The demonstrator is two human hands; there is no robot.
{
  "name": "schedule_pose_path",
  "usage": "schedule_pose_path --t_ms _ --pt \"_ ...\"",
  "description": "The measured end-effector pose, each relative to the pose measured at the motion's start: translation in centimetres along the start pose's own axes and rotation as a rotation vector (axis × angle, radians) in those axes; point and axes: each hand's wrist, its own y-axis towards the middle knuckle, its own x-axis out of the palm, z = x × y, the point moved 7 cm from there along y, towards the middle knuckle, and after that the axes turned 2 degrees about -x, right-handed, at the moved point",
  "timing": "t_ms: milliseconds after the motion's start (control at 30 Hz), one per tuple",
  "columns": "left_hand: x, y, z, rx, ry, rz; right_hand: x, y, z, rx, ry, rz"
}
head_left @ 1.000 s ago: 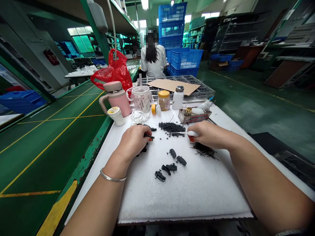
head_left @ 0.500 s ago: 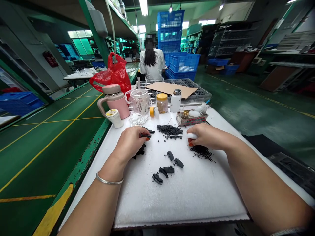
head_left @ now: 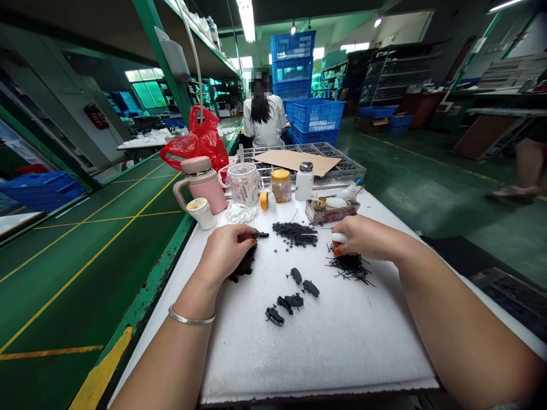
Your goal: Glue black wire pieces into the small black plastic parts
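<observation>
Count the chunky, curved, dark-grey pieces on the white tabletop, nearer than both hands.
5: farthest piece, rightmost piece, central piece, the piece just left of that, nearest piece. None looks hidden.

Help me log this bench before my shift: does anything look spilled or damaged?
A few black rings lie scattered just off their pile, perhaps strayed. The green rail left of the white work surface looks worn, its paint chipped.

Right margin: a person's lower leg (head_left: 526, 162) has entered view. Right hand (head_left: 352, 234): slightly farther from the ring heap (head_left: 294, 232).
</observation>
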Motion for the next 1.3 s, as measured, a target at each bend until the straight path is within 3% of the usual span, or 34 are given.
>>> schedule_pose_path --t_ms 133,267,467,733,900,1300 --pt "1.1 -0.2 0.2 -0.064 -0.527 -0.122 -0.6 -0.3 -1.5 -0.059 0.116 0.055" --pt "2.7 -1.0 1.8 -0.127 -1.023 -0.301 -0.6 -0.6 -4.3 -0.188 0.414 0.117" --pt "4.1 -2.1 3.6 -0.232 -1.396 -0.445 0.9 -0.9 -7.1 -0.292 0.93 0.162" --pt "4.9 -3.0 5.0 -0.225 -1.544 -0.583 0.5 -1.9 -8.2 -0.332 1.02 0.342" --pt "5.7 -3.3 5.1 -0.272 -1.528 -0.626 -0.1 -2.7 -8.2 -0.395 0.922 0.529" --pt "6.1 -3.6 5.7 -0.253 -1.514 -0.655 -0.1 -3.8 -8.9 -0.479 0.53 0.7"
